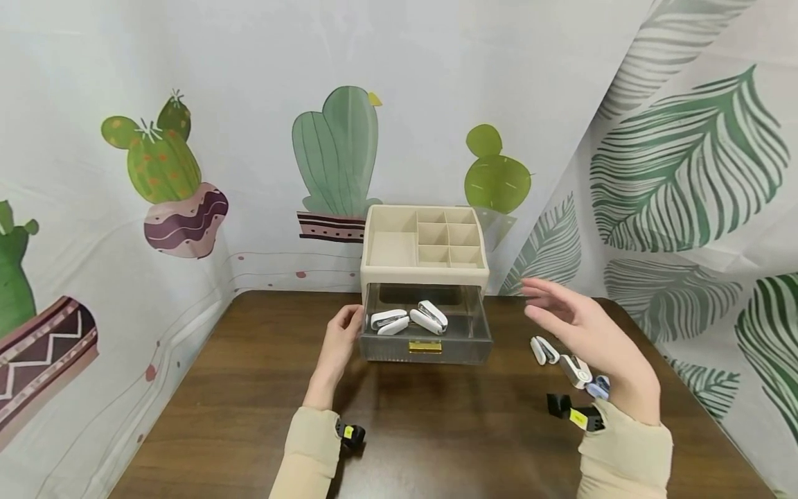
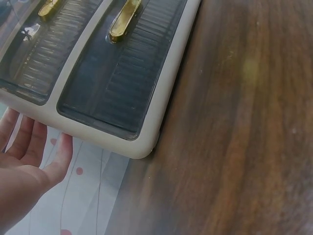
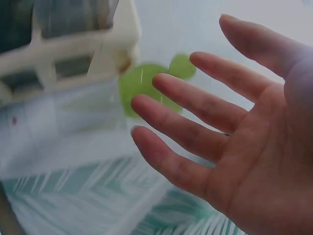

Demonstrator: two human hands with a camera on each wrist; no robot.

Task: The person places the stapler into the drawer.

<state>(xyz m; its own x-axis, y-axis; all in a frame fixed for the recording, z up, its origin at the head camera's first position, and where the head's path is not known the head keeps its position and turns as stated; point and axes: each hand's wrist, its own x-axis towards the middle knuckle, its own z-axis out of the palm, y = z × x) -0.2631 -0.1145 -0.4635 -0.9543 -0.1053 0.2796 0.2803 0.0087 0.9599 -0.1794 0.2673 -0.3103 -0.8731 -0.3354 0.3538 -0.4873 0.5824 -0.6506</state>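
Both hands flat-fingered, empty: left hand (image 1: 339, 339) at drawer (image 1: 426, 331) edge, right hand (image 1: 586, 333) in free air.

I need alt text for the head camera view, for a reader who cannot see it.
A person's left hand touches the side of an open clear drawer holding white staplers, in a beige organizer on a brown table. The right hand hovers open above more staplers.

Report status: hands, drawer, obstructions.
Left hand steadies organizer. Right hand open, empty, beside open drawer. Drawer holds white staplers. Nothing blocking.
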